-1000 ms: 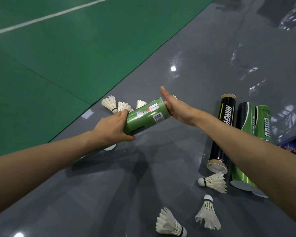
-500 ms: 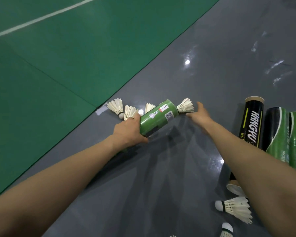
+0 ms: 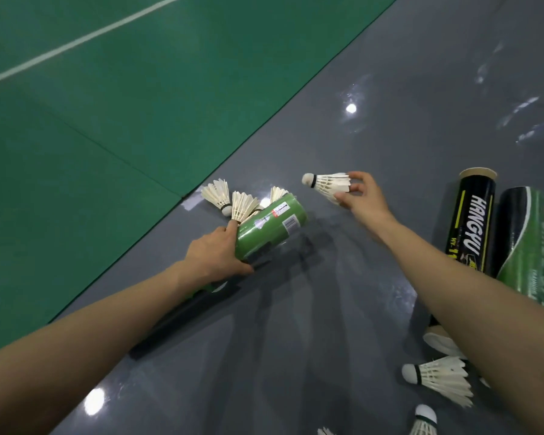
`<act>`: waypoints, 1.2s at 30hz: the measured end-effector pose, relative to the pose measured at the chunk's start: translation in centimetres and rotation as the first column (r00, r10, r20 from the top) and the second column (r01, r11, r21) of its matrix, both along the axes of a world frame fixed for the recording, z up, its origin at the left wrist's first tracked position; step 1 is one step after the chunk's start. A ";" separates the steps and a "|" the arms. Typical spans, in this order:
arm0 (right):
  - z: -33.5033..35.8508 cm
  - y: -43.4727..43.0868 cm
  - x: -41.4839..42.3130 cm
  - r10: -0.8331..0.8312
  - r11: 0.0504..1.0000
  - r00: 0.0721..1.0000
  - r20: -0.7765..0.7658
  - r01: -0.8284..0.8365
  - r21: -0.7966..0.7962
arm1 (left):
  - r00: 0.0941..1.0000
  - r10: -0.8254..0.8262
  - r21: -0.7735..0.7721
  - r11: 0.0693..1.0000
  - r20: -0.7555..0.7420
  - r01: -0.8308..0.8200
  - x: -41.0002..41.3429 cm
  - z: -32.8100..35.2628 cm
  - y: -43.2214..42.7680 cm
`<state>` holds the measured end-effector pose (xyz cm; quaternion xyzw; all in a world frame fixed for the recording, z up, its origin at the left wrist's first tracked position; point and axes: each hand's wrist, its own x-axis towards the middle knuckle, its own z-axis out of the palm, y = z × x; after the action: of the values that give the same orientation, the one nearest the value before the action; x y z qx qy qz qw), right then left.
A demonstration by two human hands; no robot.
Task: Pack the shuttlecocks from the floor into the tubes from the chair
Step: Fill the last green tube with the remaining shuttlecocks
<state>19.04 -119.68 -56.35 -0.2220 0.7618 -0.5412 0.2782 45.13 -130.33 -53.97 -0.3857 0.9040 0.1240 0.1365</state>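
**Shuttlecock** [image 3: 328, 184]: white feather skirt, rounded cork tip. Pinched at the skirt rim by the right hand [image 3: 363, 200], in the air near the tube's upper end, not touching it. Probably featherlight and crushable; hold lightly by the skirt.

**Tube** [image 3: 269, 229]: stiff green cylinder with a printed label, gripped round by the left hand [image 3: 215, 254]. Glossy grey floor [image 3: 296, 356] below.
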 end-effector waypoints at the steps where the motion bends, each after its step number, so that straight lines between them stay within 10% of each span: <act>1: 1.3 0.4 0.1 0.058 0.997 0.998 0.008 -0.058 -0.049 | 1.000 0.002 -0.004 1.000 -0.009 -0.002 0.4 0.2 -0.1; 7: 6.9 2.1 3.7 0.494 0.867 0.866 -0.073 -0.485 0.110 | 0.997 -0.032 -0.007 0.999 -0.068 0.032 1.7 1.8 0.3; 22: 9.9 -0.3 7.8 0.624 0.689 0.677 0.390 -0.712 0.132 | 0.970 -0.156 -0.112 0.984 -0.189 0.136 2.8 4.4 1.2; 28: 5.9 -3.5 7.8 0.065 0.995 0.985 0.159 -0.075 0.061 | 0.996 0.027 0.020 0.999 -0.085 -0.025 4.3 2.4 -1.3; 33: 0.3 -6.7 7.2 0.420 0.804 0.881 -0.219 -0.249 0.540 | 0.991 0.130 0.073 0.989 -0.018 -0.129 6.9 0.6 -3.1; 36: -0.9 -8.4 8.1 0.486 0.782 0.822 -0.298 -0.256 0.568 | 0.990 0.144 0.082 0.986 -0.005 -0.143 7.9 0.2 -3.8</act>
<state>27.14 -128.13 -57.27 -0.4042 0.8569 -0.1929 0.2553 53.00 -134.11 -53.74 -0.4432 0.8688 0.1724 0.1381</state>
